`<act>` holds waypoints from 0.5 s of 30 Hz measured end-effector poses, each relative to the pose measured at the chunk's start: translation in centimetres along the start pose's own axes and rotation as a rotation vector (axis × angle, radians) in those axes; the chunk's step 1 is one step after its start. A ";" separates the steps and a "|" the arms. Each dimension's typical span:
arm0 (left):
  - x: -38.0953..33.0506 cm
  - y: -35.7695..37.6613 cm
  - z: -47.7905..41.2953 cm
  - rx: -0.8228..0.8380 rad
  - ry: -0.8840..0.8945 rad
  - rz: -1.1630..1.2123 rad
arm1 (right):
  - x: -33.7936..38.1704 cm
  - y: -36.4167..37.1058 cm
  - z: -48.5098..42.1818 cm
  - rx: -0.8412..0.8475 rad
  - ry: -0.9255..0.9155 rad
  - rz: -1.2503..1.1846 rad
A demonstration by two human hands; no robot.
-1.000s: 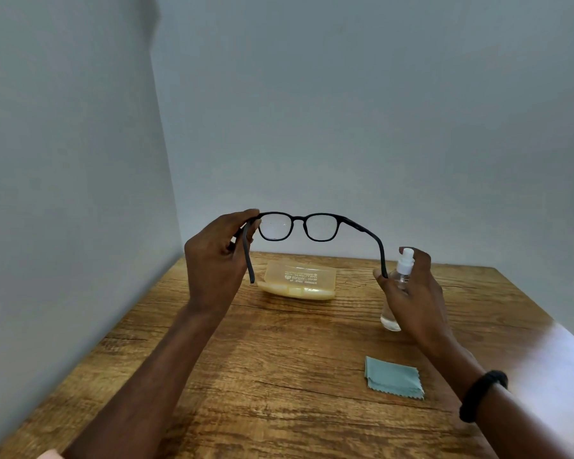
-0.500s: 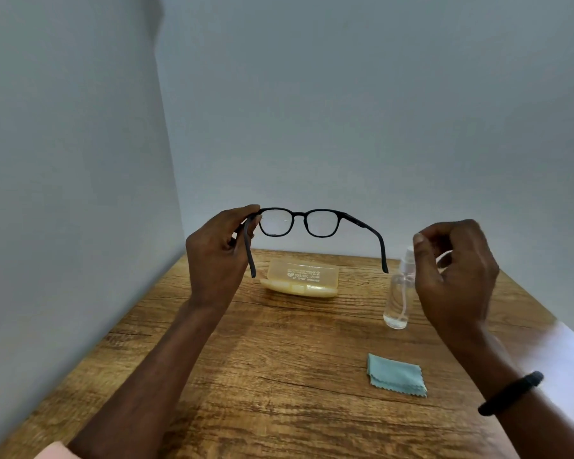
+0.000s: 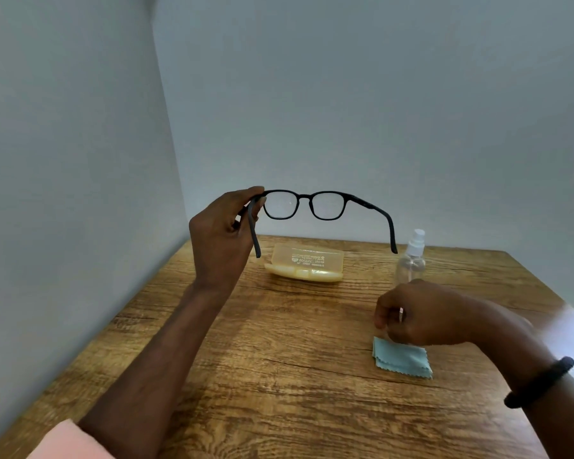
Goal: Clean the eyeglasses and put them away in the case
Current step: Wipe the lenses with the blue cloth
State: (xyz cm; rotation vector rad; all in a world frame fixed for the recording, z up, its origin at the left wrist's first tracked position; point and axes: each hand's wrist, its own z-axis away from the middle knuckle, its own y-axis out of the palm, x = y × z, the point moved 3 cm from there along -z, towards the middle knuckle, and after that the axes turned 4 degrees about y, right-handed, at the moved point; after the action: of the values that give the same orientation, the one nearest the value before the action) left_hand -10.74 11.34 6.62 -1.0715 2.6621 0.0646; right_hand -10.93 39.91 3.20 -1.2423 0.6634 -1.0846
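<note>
Two hands over a brown wood-grain worktop. Left hand pinches the black-framed eyeglasses at the left hinge, held up above the far side, temples open and pointing near, lenses clear. Right hand hovers with fingers curled just over the light-blue folded microfibre cloth, near right; contact cannot be told. Translucent yellow plastic case lies far centre, white print upside down, unreadable. Clear spray bottle with white nozzle stands far right.
</note>
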 end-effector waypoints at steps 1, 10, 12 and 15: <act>0.0 0.0 0.0 -0.001 0.000 -0.001 | -0.1 0.2 0.0 0.045 0.015 0.013; -0.1 0.0 -0.1 0.004 0.013 -0.031 | 0.1 1.1 -0.5 0.160 0.087 0.111; -0.2 0.0 -0.1 0.005 0.019 -0.042 | 0.2 1.1 -0.5 0.162 0.076 0.127; -0.3 -0.1 -0.2 0.005 0.019 -0.048 | 0.2 1.0 -0.5 0.156 0.039 0.137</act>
State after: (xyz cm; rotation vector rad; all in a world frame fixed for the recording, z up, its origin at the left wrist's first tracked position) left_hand -10.53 11.41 6.89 -1.1393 2.6509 0.0388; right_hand -10.96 39.47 2.12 -1.0291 0.6708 -1.0286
